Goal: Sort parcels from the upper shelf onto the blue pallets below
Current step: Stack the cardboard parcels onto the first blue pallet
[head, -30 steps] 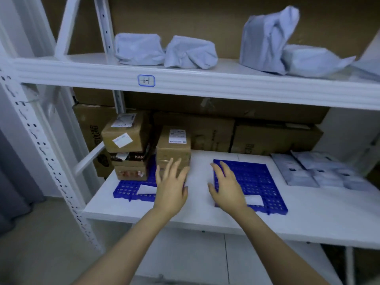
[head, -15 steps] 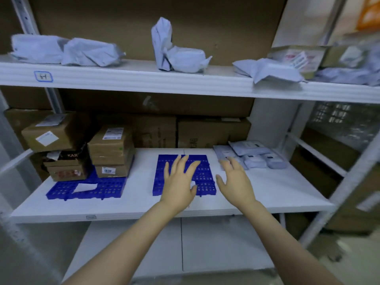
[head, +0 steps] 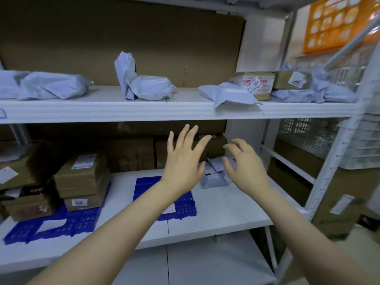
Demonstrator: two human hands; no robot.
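White metal rack (cardboard-backed) beside an orange poster.

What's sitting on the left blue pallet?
On the left blue pallet: stacked brown boxes at the back, a white paper slip in front. Whatever lies beneath the boxes is covered.

Our left hand and right hand are bare, with long, slim fingers whose tips are a little smeared by blur. Our left forearm and right forearm are bare and smooth from wrist to the lower edge of view, broadening toward it.
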